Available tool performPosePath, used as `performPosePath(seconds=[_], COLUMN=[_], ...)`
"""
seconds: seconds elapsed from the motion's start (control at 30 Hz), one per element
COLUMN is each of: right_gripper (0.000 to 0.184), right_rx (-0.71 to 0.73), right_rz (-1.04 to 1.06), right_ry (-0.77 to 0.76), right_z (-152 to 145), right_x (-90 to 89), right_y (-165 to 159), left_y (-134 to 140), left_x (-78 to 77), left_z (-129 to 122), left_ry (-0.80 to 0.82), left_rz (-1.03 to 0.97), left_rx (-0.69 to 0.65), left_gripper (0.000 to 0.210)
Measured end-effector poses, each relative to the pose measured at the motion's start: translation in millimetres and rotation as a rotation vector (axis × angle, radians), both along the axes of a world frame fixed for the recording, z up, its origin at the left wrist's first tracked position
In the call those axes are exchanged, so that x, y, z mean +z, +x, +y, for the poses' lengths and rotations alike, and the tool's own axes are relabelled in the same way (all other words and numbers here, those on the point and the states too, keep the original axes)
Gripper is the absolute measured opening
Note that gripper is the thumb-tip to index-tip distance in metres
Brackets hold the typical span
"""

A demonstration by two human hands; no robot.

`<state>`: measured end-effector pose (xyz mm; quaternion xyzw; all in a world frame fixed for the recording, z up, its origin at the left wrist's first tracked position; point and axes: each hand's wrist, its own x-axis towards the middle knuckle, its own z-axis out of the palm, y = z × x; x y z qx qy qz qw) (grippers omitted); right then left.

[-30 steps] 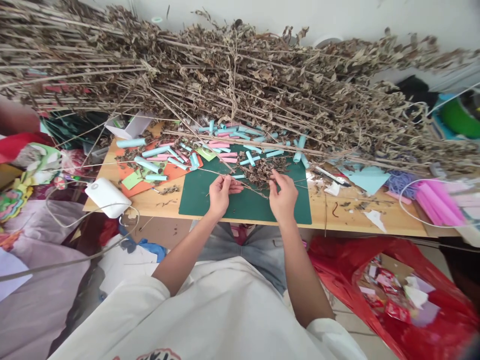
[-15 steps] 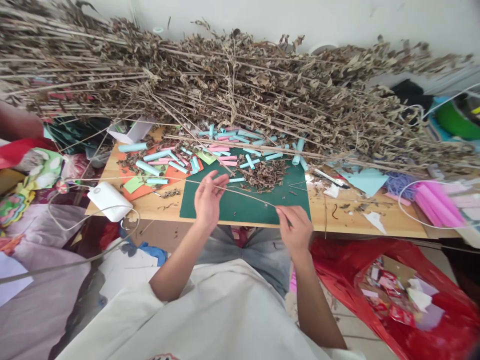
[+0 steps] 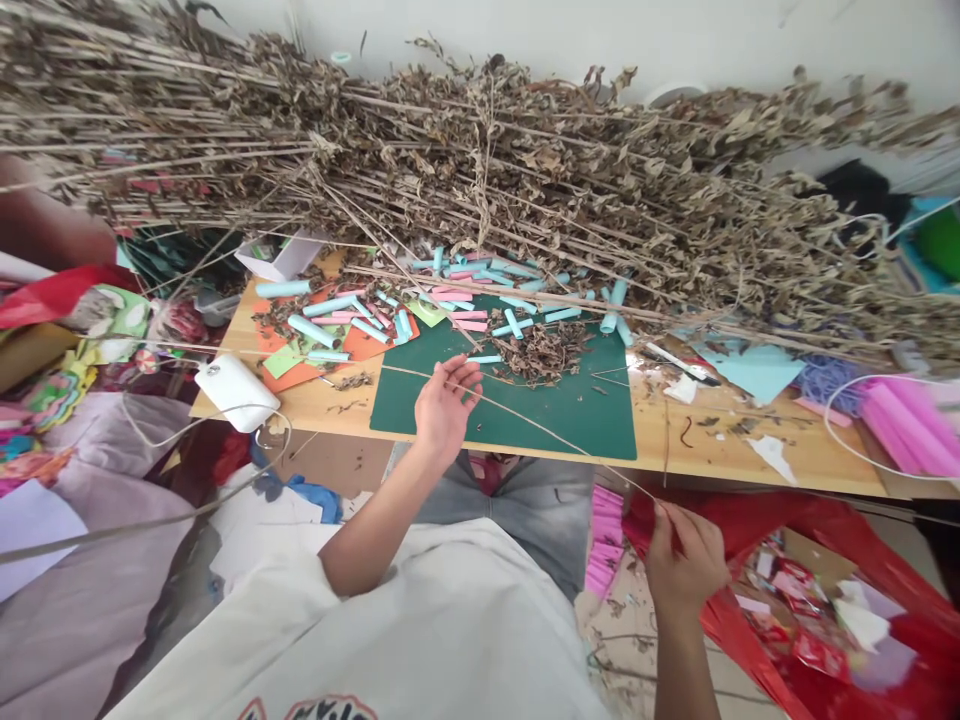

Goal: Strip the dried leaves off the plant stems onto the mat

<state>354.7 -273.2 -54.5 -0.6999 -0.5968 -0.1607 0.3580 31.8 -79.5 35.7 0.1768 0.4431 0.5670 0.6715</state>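
Note:
My right hand (image 3: 688, 555) is closed in a pinch on the end of a long, thin dried plant stem (image 3: 547, 430), beyond the table's front edge and near the red bag. From there the stem slopes up to the left, across a dark green mat (image 3: 606, 420). It runs past my left hand (image 3: 446, 410), whose fingers are apart, palm up, with the stem lying across them. Whether those fingers press on the stem is hard to see. A heap of crumbled dry leaves (image 3: 541, 352) lies on the mat just beyond my left hand.
A big pile of dried leafy stalks (image 3: 450, 160) spans the back. Short blue paper tubes (image 3: 315, 332) and pink ones lie in front of it. A white device (image 3: 236, 392) with a cord sits left. A red plastic bag (image 3: 750, 510) of scraps hangs at right.
My right hand has moved right and toward me, off the table edge, drawing the stem along. My left hand stays near the mat's front, with the stem across it. The view has shifted slightly.

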Motion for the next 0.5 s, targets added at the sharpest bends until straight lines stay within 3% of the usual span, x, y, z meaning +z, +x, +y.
performPosePath(seconds=[0.13,0.27,0.4,0.5], right_gripper=[0.023,0.057,0.060,0.042], right_rx=[-0.037,-0.065,0.200,0.375], right_rz=[-0.151,-0.239,-0.157,-0.116], right_ry=[-0.043,-0.122,-0.236,-0.253], right_z=[-1,20,48,62], right_x=[14.8,62.7,98.5,95.3], right_y=[19,-10,-75,-101], left_y=[5,21,51,65], left_x=[-1.6,1.9,3.7,3.8], left_z=[-7,-25,-53,-68], left_ry=[0.000,0.002,-0.036,-0.057], left_rz=[0.021,0.014,-0.130,-0.195], left_rx=[-0.012,-0.122,-0.248,-0.333], left_gripper=[0.037,0.044,0.048,0.050])
